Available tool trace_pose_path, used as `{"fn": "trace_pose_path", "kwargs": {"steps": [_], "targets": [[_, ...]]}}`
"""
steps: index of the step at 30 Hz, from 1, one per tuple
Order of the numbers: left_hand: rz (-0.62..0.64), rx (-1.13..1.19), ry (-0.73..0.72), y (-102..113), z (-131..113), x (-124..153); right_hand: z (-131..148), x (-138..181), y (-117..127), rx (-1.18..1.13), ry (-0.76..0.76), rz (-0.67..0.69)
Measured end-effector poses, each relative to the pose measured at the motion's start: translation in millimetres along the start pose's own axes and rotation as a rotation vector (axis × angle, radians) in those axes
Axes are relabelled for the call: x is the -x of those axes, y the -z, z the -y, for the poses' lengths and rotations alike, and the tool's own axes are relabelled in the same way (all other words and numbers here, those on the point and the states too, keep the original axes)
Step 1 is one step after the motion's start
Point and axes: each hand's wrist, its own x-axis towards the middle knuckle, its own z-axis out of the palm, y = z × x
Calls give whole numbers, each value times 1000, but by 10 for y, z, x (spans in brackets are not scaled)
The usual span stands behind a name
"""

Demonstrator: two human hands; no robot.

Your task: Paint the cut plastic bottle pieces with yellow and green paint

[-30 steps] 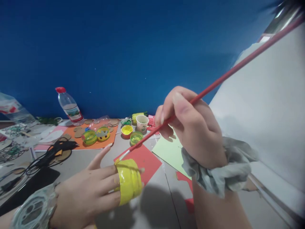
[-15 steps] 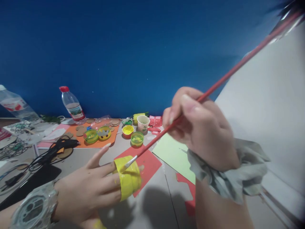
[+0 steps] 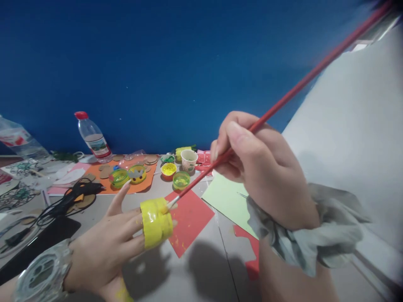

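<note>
My left hand [image 3: 102, 245] wears a yellow-painted tube [image 3: 155, 228] over several of its fingers, with fingertips poking out at the far end. Its wet surface shines, and yellow paint marks the hand's lower edge. In a pen-like grip, my right hand [image 3: 267, 172] holds a long red-handled paintbrush [image 3: 302, 89]. The brush's bristles touch the tube's upper right edge. Beneath the tube lies a paint-flecked red paper sheet [image 3: 192, 218]. A small cup of yellow paint [image 3: 168, 170] and a green-yellow dish [image 3: 181, 180] stand just beyond.
A paper cup [image 3: 189, 161] stands at the back by a small green paint cup [image 3: 168, 159]. Light green paper [image 3: 228, 197] lies at right. Two decorated yellow-green rings [image 3: 137, 175] sit on orange paper. Bottles [image 3: 96, 142] and a black cable [image 3: 74, 193] are at left.
My left hand and the tube have shifted slightly left and up. The brush tip has gone from the tube's near left edge to its upper right edge.
</note>
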Motion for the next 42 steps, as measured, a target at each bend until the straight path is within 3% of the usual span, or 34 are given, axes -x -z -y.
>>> {"fn": "trace_pose_path", "kwargs": {"steps": [4,8,12,15,19,23,27,32,35,38,42], "targets": [[-31,50,62,-73,-13,27,13,-1,28,12,51,-139],[-66,113,123,-92,2,-27,39,-17,-4,47,2,-33],[-151,189,231,-133,-14,-64,42,-11,-5,116,46,-161],[-186,253,288,-162,-10,-89,76,-3,-20,138,38,-129],[-156,316,313,-164,24,-116,161,6,-15,289,-41,-32],[-90,364,339,-139,39,-110,206,19,5,255,10,-91],[-73,410,361,-102,37,-121,190,30,7,386,22,15],[-83,450,373,-119,29,-113,165,49,12,435,49,-103],[-86,449,362,-131,45,-99,165,41,-22,395,98,-38],[-75,446,337,-140,79,-76,177,31,-20,475,17,6],[-78,424,333,-162,93,-52,199,37,3,494,39,-120]]}}
